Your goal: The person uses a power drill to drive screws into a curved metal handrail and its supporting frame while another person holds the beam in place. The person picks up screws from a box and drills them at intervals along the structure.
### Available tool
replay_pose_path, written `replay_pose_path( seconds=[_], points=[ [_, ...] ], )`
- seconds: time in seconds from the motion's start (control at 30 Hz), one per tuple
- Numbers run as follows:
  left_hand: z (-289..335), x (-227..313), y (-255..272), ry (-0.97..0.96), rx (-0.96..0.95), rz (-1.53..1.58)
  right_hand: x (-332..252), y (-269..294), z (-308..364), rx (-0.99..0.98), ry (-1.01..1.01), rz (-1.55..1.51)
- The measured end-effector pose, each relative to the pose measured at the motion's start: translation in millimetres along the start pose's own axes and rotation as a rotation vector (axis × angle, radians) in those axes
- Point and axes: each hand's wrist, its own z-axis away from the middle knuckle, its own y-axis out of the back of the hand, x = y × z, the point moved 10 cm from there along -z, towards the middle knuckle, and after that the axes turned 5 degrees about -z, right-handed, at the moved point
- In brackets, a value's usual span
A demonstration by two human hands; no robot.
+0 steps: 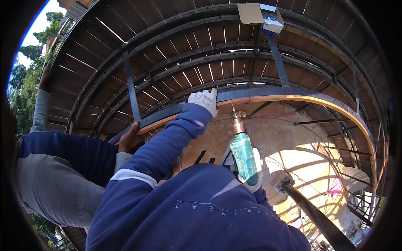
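Observation:
My left hand (pixel 204 101), in a white glove, is closed over a curved dark metal beam (pixel 247 93). A thin brown wooden strip (pixel 293 98) runs along the beam's near side. My right hand (pixel 256 178), also gloved, grips a teal power drill (pixel 243 152) pointed upward. Its bit (pixel 233 109) is close to the strip's lower edge; whether they touch I cannot tell. At the left, a co-worker's bare hand (pixel 128 136) holds the same beam and strip.
Slatted tiers on curved metal rails (pixel 201 62) rise beyond the beam. An open cardboard box (pixel 272 26) of small dark pieces stands at the upper right. Flat metal struts (pixel 277 62) join the beam. A dark post (pixel 314 213) slants at the lower right; a co-worker's leg (pixel 54 184) is at left.

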Motion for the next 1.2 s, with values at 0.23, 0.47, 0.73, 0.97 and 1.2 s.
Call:
replay_pose_path(
  seconds=[0.23,0.47,0.73,0.97,1.2],
  points=[
    [0,2,2,0.007,0.015,-0.013,68,15,18,0.14,-0.245,-0.277],
    [1,4,2,-0.004,0.028,-0.017,25,5,0,-0.068,0.078,0.122],
    [0,1,0,0.008,0.008,-0.013,51,15,3,0.04,0.015,0.125],
    [0,0,1,0.031,0.022,-0.029,22,11,21,0.128,0.293,0.419],
    [-1,5,4,0.014,0.053,-0.045,45,5,19,0.162,0.082,0.202]
  ],
)
